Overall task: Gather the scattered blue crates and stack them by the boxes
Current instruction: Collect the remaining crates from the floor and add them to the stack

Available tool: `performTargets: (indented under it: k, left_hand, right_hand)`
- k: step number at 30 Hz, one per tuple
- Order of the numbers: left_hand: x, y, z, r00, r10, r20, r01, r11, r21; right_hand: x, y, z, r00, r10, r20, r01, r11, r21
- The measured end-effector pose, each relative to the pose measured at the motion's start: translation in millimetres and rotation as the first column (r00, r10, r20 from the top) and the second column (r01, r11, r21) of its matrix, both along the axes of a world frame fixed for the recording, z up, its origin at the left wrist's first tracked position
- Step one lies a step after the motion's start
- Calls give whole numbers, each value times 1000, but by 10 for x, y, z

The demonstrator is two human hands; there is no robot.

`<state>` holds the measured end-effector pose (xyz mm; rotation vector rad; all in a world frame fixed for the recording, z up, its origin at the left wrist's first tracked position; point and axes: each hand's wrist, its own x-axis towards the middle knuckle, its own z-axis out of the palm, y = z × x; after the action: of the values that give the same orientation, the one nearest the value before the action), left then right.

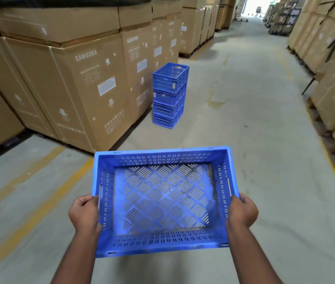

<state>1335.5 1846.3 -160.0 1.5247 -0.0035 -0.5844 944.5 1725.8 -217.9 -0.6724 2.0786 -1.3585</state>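
Observation:
I carry an empty blue slotted crate [163, 199] in front of me, above the concrete floor. My left hand [84, 213] grips its left side wall and my right hand [242, 212] grips its right side wall, fingers curled over the rim. Ahead stands a stack of several blue crates [170, 95], upright beside the big brown cardboard boxes [76, 78] on the left.
Tall cardboard boxes line both sides of a grey concrete aisle [244, 99], with more boxes on the right [330, 58]. Yellow floor lines [39, 203] run along the box rows. The aisle stretches far ahead to a bright doorway.

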Motion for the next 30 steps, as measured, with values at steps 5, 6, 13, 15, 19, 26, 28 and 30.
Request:
performTargets:
  k: [5,6,13,15,19,26,28,30]
  left_hand:
    - [-187,-977,-114,1000,10,-20,-11,1000,-29]
    - [-195,-1200,-145,1000,15,-19,-16,999,-34]
    - [-243,-3094,-369,998,-68,-6,68,998,-4]
    - [-285,-3691,-284,993,-113,24,113,994,-8]
    - [-444,-4765,-156,980,-180,89,184,982,-41]
    - [-885,-6638,-285,960,-260,105,263,965,-15]
    - [-1067,-7156,-307,951,-258,172,257,966,30]
    - [-1248,-7652,-315,923,-267,278,240,962,129]
  right_hand:
    - [-147,-943,-27,1000,7,24,-7,1000,-6]
    - [-157,-1161,-32,1000,12,26,-12,1000,4]
    - [-270,-2844,-80,998,-19,67,22,999,-46]
    - [-379,-3333,-136,996,-40,75,41,999,-19]
    - [-717,-4259,-367,997,-49,66,49,999,-7]
    - [-1030,-5918,-208,993,-26,-117,30,999,32]
    - [-1069,-6424,-47,992,11,-123,-9,1000,22]
    - [-1202,-7003,92,982,54,-179,-56,998,-2]
